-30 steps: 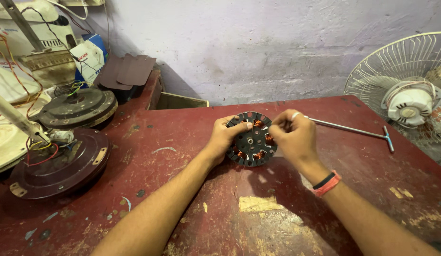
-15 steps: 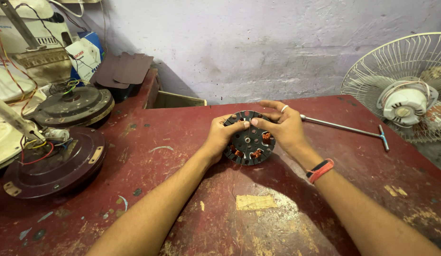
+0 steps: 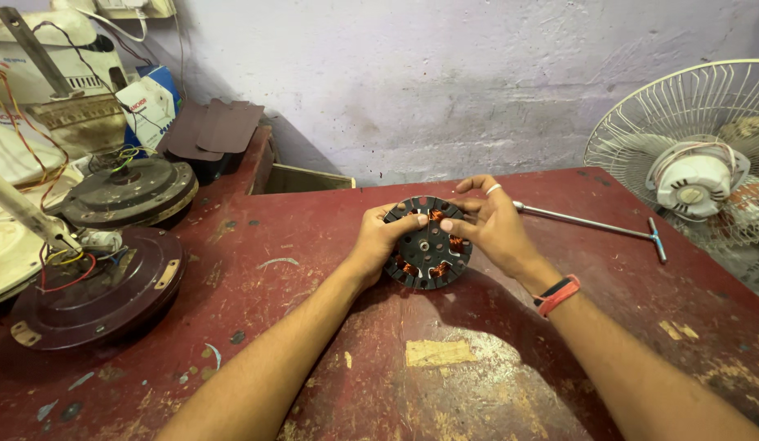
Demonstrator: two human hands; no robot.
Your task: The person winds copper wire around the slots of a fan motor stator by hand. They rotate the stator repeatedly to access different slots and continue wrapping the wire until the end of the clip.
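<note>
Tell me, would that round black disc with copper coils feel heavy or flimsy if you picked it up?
The disc looks like metal packed with copper windings, so probably heavy for its size and stiff. Both the left hand and right hand grip it, which may hint at weight. The thin coil wire looks easy to nick. Being round and propped on edge, it might roll if let go.

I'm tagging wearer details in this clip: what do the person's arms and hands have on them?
Both forearms are bare, with no sleeves in view. The right hand has a pale ring on one finger, and a red and black band sits on that wrist. The left hand wears nothing.
</note>
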